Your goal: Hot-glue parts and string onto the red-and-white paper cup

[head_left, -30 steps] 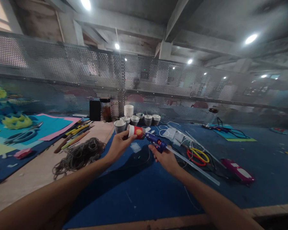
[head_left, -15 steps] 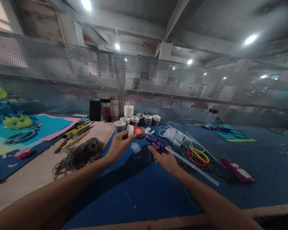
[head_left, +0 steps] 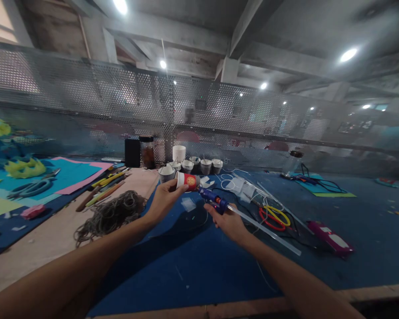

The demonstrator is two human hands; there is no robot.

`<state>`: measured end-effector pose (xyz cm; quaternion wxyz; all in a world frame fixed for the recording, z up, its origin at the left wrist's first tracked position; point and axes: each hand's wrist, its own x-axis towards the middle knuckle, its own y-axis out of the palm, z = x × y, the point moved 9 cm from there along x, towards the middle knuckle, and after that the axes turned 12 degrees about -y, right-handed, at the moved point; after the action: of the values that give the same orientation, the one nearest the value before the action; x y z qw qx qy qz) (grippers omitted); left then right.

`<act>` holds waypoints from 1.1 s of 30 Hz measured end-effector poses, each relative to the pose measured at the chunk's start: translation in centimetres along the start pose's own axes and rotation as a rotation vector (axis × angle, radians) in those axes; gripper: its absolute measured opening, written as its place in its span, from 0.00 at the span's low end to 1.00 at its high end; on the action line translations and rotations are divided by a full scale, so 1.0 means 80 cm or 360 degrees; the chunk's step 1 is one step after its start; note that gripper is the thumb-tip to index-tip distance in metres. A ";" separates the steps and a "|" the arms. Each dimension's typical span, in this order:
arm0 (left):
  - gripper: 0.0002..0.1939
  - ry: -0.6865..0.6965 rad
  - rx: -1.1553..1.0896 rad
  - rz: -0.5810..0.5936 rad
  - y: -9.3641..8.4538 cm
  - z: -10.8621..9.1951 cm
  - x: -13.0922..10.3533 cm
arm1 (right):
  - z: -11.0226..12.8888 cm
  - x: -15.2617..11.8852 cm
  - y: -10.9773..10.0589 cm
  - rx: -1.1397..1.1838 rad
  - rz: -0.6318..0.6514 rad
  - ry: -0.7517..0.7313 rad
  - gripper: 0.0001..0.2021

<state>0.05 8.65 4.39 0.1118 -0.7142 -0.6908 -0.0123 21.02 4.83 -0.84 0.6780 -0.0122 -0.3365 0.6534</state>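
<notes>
A small paper cup [head_left: 189, 181], red and white with a gold emblem and a greyish end, lies sideways in my left hand [head_left: 166, 198], whose fingers and thumb close round it. My right hand [head_left: 229, 220] is wrapped round a blue glue gun [head_left: 216, 200]. A long clear glue stick [head_left: 266, 230] sticks out of the gun's rear, toward the lower right. The gun's nozzle points at the grey end of the cup and is very near it; whether they touch I cannot tell. Under the cup, a bit of clear plastic [head_left: 188, 204] rests on the blue tabletop [head_left: 173, 266].
Behind stand several grey-wrapped cups [head_left: 205, 166] and a stack of white cups [head_left: 178, 153]. Tangled grey cord [head_left: 111, 217] and scissors [head_left: 33, 187] lie left. To the right are red-and-yellow-handled scissors [head_left: 275, 217], a magenta device [head_left: 330, 237] and a jar [head_left: 291, 165].
The cup has shifted slightly left and its grey end shows more. My right hand and the glue gun have moved slightly left and down. Both grips are the same.
</notes>
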 end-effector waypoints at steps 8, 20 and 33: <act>0.16 -0.0018 -0.0071 0.0039 0.001 0.007 0.005 | 0.002 -0.001 0.001 0.0164 0.0014 0.0055 0.24; 0.17 -0.0045 -0.0173 0.0183 0.019 0.012 -0.008 | 0.001 0.016 -0.013 0.0912 -0.0333 0.0100 0.25; 0.15 -0.0037 0.0053 0.0112 0.016 0.015 -0.003 | -0.003 0.022 -0.011 0.0906 -0.0194 0.0043 0.20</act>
<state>1.17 8.58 2.97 0.1161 -0.7363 -0.6665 0.0114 21.77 6.38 0.19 0.6965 0.1900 -0.1305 0.6795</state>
